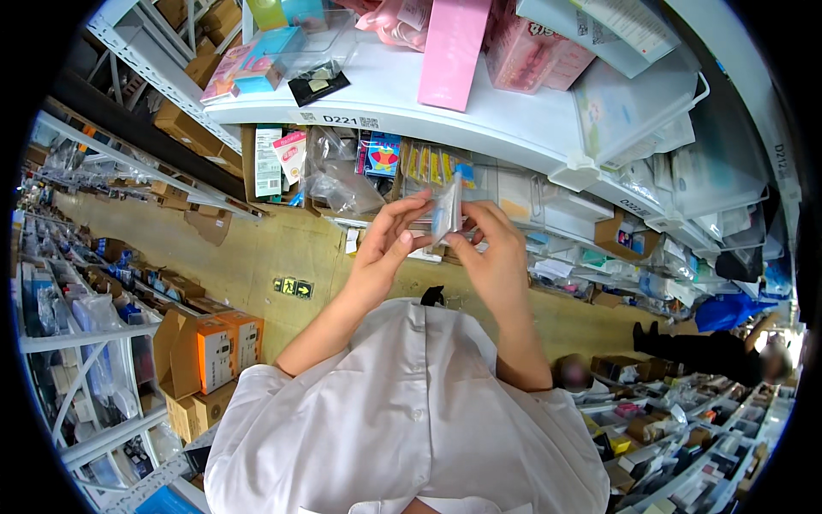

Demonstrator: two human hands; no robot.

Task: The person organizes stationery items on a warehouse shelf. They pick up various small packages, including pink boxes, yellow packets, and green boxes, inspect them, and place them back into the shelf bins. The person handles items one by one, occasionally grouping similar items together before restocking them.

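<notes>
A small flat packet in clear, shiny wrapping [447, 210] stands nearly edge-on in front of my chest, with white and blue showing through. My right hand [497, 257] grips its lower right side between thumb and fingers. On the other side, my left hand [384, 248] has its fingers apart and half curled. Its fingertips come close to the packet's lower edge; whether they touch it I cannot tell. What is printed on the packet is too small to make out.
Ahead, a white shelf [505, 128] carries a pink box [454, 56] and a black flat pack [318, 84]. Open cartons with bagged goods [342, 184] sit beneath it. Orange boxes [229, 343] stand at the left. Another person [702, 353] is in the aisle at far right.
</notes>
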